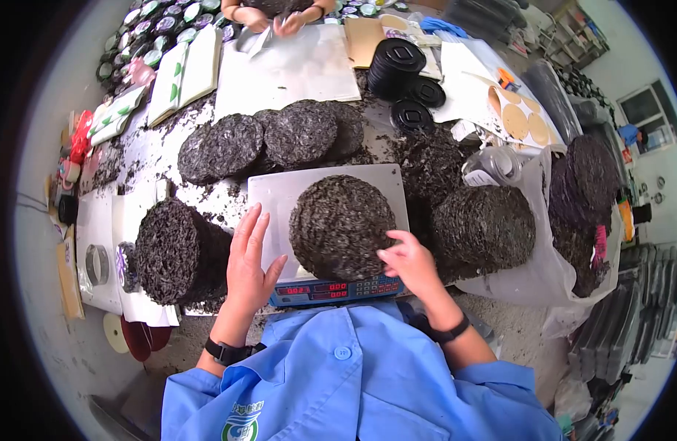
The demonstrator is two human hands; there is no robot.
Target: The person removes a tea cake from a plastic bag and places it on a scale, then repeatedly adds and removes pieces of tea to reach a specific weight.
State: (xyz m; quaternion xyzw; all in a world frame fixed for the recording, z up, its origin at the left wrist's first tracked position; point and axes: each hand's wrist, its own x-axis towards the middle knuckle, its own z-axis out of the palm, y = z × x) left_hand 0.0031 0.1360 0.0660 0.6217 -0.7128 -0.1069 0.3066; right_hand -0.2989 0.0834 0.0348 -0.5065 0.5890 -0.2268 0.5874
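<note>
We are weighing: our right hand [408,261] pinches the tea cake [342,224] on the scale [331,288]. Our left hand [249,261] rests open and empty beside it. Next, we judge, read the display.

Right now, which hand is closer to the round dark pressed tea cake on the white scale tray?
Right. The right hand touches the round dark pressed tea cake at its lower right edge; the left hand rests open just left of it, not touching.
</note>
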